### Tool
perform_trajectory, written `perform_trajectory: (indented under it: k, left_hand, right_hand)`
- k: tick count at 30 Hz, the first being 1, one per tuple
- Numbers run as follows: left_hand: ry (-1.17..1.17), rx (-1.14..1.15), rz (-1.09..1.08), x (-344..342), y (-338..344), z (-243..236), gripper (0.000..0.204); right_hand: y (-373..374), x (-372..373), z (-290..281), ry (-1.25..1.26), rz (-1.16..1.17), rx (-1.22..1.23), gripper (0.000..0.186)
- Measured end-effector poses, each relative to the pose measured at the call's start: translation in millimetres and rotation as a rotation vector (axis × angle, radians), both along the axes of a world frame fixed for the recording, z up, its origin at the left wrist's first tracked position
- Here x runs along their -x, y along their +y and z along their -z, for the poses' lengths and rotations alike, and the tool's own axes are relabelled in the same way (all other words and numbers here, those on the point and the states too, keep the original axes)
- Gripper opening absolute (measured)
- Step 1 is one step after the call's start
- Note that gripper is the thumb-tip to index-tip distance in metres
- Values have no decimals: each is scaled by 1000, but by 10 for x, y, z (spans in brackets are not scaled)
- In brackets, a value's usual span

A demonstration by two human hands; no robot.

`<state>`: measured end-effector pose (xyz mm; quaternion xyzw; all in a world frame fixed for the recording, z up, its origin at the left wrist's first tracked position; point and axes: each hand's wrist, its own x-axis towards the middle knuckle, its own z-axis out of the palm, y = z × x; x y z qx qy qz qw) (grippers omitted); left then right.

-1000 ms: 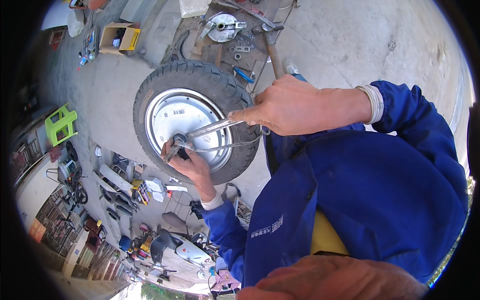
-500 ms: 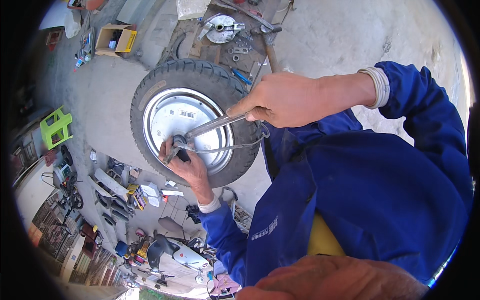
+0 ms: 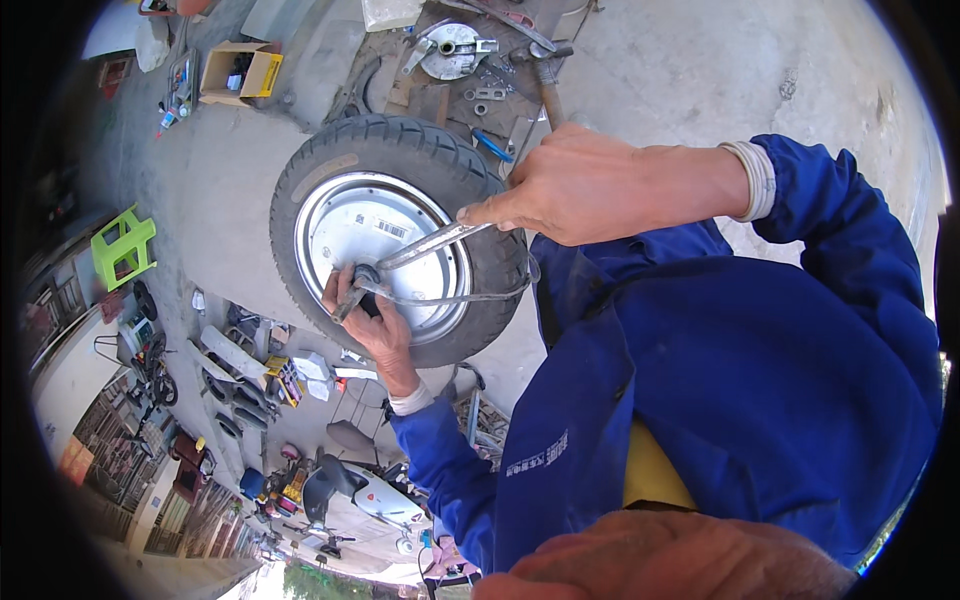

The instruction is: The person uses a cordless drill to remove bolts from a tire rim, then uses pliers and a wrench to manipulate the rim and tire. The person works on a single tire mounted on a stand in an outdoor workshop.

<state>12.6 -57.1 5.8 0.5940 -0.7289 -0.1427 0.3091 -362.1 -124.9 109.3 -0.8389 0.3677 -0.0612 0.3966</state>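
Note:
A scooter wheel with a black treaded tyre (image 3: 400, 140) and a silver hub motor (image 3: 345, 225) is tilted up in front of me. My right hand (image 3: 580, 187) is closed round the handle of a long metal wrench (image 3: 435, 244), which reaches down-left to the hub's centre. There my left hand (image 3: 382, 335) has its fingers curled round the wrench's head end and the axle (image 3: 348, 302); the exact contact is partly hidden. A grey cable (image 3: 450, 298) leaves the hub and crosses the rim to the right.
Beyond the tyre, a metal brake plate (image 3: 455, 50), a hammer (image 3: 548, 85) and blue-handled pliers (image 3: 492, 146) lie on a board. An open cardboard box (image 3: 235, 75) stands at the far left, a green stool (image 3: 122, 248) at left. A scooter (image 3: 365, 492) is parked lower left.
The right hand and wrench handle have shifted slightly up and left. The left hand stays at the hub. The view has moved a little, shifting the wheel slightly right.

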Motion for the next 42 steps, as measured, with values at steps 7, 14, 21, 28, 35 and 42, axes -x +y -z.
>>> perform_trajectory:
  k: [7,14,21,28,35,42]
  left_hand:
    - [-70,-26,156,-115,-112,-116,59]
    - [-17,-8,-211,297,102,-22,62]
    - [-3,21,-123,172,79,-29,56]
    - [76,0,-115,113,49,23,54]
    - [64,-44,67,-158,-60,23,66]
    - [1,-3,-94,235,39,-88,63]
  right_hand:
    - [20,4,1,-30,1,69,47]
    - [136,-29,-43,-78,96,-249,42]
    - [176,-22,194,-315,348,-887,37]
    - [115,16,-24,-57,35,54,39]
    - [121,4,73,-127,53,44,39]
    - [153,-3,-42,16,-14,75,46]
